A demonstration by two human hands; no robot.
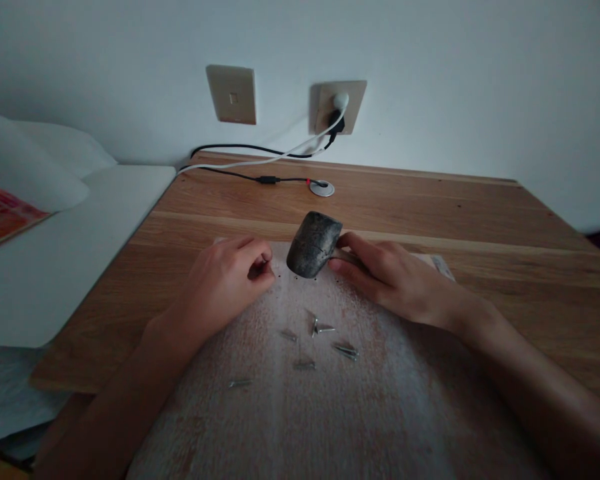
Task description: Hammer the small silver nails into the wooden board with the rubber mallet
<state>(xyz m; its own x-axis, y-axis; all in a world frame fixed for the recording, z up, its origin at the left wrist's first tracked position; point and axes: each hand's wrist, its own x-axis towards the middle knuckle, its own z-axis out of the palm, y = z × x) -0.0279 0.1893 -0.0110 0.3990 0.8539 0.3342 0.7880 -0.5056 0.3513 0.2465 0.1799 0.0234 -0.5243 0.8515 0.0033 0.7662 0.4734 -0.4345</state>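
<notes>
My right hand [390, 275] is wrapped round the handle of a rubber mallet [314, 245] with a dark, scuffed head. The mallet head is over the far part of a whitish, worn board [275, 427]. To the left of it, my left hand [225, 273] rests at the board's far edge. Its fingers are curled, with thumb and forefinger close together; anything between them is hidden. A row of small dark holes [296, 277] runs along the board between my hands. Several loose silver nails or screws [347, 351] lie scattered nearer to me; their exact kind cannot be made out.
Under the board is a wooden desk [505, 247] against a wall. Black and white cables [240, 164] cross its back to a wall socket [353, 100]. A round metal grommet [322, 189] is set in the desk. At left stands a white surface [115, 220] with papers.
</notes>
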